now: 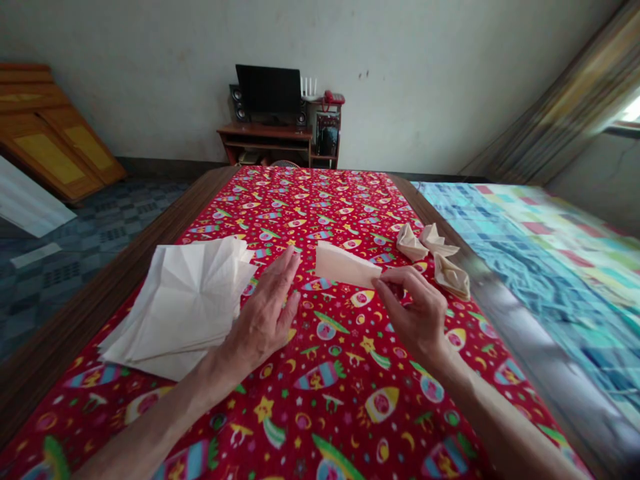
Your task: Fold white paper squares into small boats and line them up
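I log via head view, both hands in sight. The left hand [270, 300] is flat, fingers straight & close together, thumb set apart, nothing gripped; whether it touches the cloth [325, 353] below, I can't tell. The right hand [417, 303] has thumb & forefinger clamped on the R end of a folded paper strip [344, 263]; other fingers curled in.

Pos. of strip: btwn the two hands, slightly beyond them, pale, long side running crosswise, free end pointing L. I can't confirm contact w/ the cloth.

L of the left hand I note a paper stack [187, 283], edges uneven, lying on the cloth; top sheet shows crease lines meeting nr. its middle. Left forearm overlaps the stack's near R part in my view.

Beyond & R of the right hand, nr. the R table edge, I count three folded shapes [452, 275] of paper, grouped close.

Cloth is red w/ rockets & stars, laid over a dark wood table [167, 203], edge exposed both sides. Bedding [545, 260], blue & multicol., lies R of table. Past the far end: desk [270, 132] w/ black screen [269, 91] & red phone [333, 99]. Far L: wood cabinet [53, 143]; upper R: curtain [550, 110]
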A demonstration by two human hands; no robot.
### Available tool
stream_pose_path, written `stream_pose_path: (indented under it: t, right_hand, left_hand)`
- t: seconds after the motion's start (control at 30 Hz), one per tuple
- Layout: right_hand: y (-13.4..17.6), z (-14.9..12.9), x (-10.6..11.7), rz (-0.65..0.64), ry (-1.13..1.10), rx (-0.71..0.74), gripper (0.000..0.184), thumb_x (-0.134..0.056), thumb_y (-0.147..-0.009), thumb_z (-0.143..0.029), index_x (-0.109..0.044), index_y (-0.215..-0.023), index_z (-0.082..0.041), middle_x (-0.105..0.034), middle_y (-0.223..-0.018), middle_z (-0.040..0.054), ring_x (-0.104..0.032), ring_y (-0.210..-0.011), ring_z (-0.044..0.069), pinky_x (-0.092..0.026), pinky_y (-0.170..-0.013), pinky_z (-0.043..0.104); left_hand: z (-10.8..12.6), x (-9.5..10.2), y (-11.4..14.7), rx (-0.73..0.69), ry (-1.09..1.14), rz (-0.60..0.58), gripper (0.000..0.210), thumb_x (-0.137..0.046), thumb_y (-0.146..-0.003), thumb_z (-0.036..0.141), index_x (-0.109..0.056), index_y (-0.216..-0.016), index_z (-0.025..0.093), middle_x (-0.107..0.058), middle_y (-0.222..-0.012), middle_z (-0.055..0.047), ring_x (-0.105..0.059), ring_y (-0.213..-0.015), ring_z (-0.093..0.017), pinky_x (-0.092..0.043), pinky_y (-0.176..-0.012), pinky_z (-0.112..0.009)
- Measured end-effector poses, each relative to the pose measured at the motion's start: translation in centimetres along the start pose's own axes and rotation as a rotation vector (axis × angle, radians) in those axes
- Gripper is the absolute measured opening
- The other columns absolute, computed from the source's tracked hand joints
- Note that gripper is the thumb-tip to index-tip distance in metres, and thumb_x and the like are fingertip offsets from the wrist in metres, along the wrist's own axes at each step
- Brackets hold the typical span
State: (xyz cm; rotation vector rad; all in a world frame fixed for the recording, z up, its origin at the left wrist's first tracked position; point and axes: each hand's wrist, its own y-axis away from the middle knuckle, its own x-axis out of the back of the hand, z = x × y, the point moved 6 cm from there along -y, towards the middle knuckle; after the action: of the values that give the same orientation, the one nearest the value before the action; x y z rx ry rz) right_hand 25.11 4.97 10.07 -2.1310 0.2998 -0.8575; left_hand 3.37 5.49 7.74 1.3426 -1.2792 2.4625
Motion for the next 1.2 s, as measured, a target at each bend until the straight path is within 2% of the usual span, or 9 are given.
stream_pose_path:
  t: [0.1,0.2,0.3,0.4,0.77,0.87,0.97,1.07,1.2]
  right_hand:
    - [1.1,-2.4,-0.6,-0.109,0.104,0.272,0.004,-0.060,-0.084,-0.014,-0.060,-0.086,-0.018,-0.064,-0.078,0.0031,-0.056,-0.071,0.014,-0.044,-0.064,0.026]
    - [3.7,-3.1,-3.0,-0.326,0.172,0.427,0.006,-0.055,-0.088,-0.014,-0.061,-0.088,-0.016,-0.063,-0.079,0.0040,-0.052,-0.069,0.014,-0.040,-0.062,0.028]
    - [5.8,-2.7,-4.9,-0.457,0.200,0.444,0.014,-0.049,-0.091,-0.015,-0.062,-0.083,-0.015,-0.060,-0.073,0.0032,-0.047,-0.065,0.014,-0.035,-0.058,0.028]
    - [6.7,-2.2,-5.6,-0.523,0.193,0.407,0.019,-0.047,-0.093,-0.017,-0.062,-0.081,-0.016,-0.059,-0.071,0.0022,-0.047,-0.064,0.014,-0.034,-0.058,0.027]
    - [6.7,0.8,-5.2,-0.570,0.056,-0.061,0.019,-0.050,-0.093,-0.027,-0.065,-0.085,-0.017,-0.061,-0.073,0.0025,-0.055,-0.063,0.011,-0.040,-0.057,0.021]
    - [6.5,0.1,-4.8,-0.504,0.091,0.017,0.017,-0.049,-0.093,-0.023,-0.063,-0.085,-0.015,-0.060,-0.071,0.0026,-0.054,-0.063,0.012,-0.039,-0.057,0.022]
    - [6.9,-1.2,-4.8,-0.513,0.148,0.225,0.019,-0.045,-0.093,-0.018,-0.063,-0.087,-0.015,-0.057,-0.065,0.0007,-0.051,-0.059,0.011,-0.036,-0.054,0.024]
    - [7.5,-2.0,-5.0,-0.551,0.197,0.390,0.022,-0.042,-0.094,-0.015,-0.061,-0.105,-0.013,-0.056,-0.063,-0.0012,-0.048,-0.054,0.011,-0.034,-0.050,0.025]
    - [7.7,-1.8,-5.1,-0.532,0.262,0.407,0.031,-0.039,-0.093,-0.011,-0.053,-0.121,-0.009,-0.056,-0.060,-0.0021,-0.047,-0.050,0.010,-0.032,-0.046,0.025]
  left_hand:
    - [1.3,0.9,-0.3,-0.068,-0.040,0.043,0.065,-0.047,-0.091,0.016,-0.015,-0.148,0.017,-0.029,-0.150,-0.014,-0.030,-0.138,-0.025,-0.033,-0.111,-0.044]
    - [2.5,0.0,0.2,-0.166,-0.074,-0.029,0.054,-0.055,-0.089,0.019,-0.036,-0.139,0.018,-0.043,-0.141,-0.012,-0.037,-0.133,-0.026,-0.034,-0.110,-0.046]
    - [2.9,-1.9,1.3,-0.210,-0.055,-0.157,0.027,-0.054,-0.089,0.016,-0.057,-0.116,0.018,-0.061,-0.118,-0.007,-0.052,-0.114,-0.023,-0.039,-0.104,-0.045]
    - [2.6,-3.4,2.4,-0.163,-0.014,-0.251,0.012,-0.052,-0.090,0.016,-0.063,-0.095,0.018,-0.066,-0.093,-0.003,-0.059,-0.089,-0.019,-0.048,-0.084,-0.037]
    - [0.2,-5.2,3.4,0.172,0.235,-0.281,0.010,-0.057,-0.088,0.020,-0.063,-0.081,0.018,-0.063,-0.080,-0.002,-0.060,-0.076,-0.014,-0.047,-0.070,-0.024]
    - [-0.5,-5.5,3.0,0.278,0.189,-0.309,0.014,-0.059,-0.087,0.019,-0.060,-0.073,0.017,-0.061,-0.077,-0.001,-0.058,-0.070,-0.013,-0.044,-0.064,-0.024]
    - [-1.0,-5.6,2.5,0.337,0.142,-0.325,0.015,-0.060,-0.085,0.019,-0.057,-0.070,0.017,-0.057,-0.074,0.000,-0.055,-0.064,-0.012,-0.041,-0.061,-0.023]
    - [-1.3,-5.9,2.4,0.349,0.152,-0.336,0.013,-0.061,-0.084,0.019,-0.056,-0.072,0.017,-0.054,-0.073,0.002,-0.052,-0.061,-0.010,-0.039,-0.059,-0.022]
    - [-1.6,-6.1,2.4,0.347,0.155,-0.342,0.015,-0.062,-0.084,0.022,-0.055,-0.071,0.018,-0.053,-0.073,0.003,-0.050,-0.060,-0.010,-0.037,-0.057,-0.021]
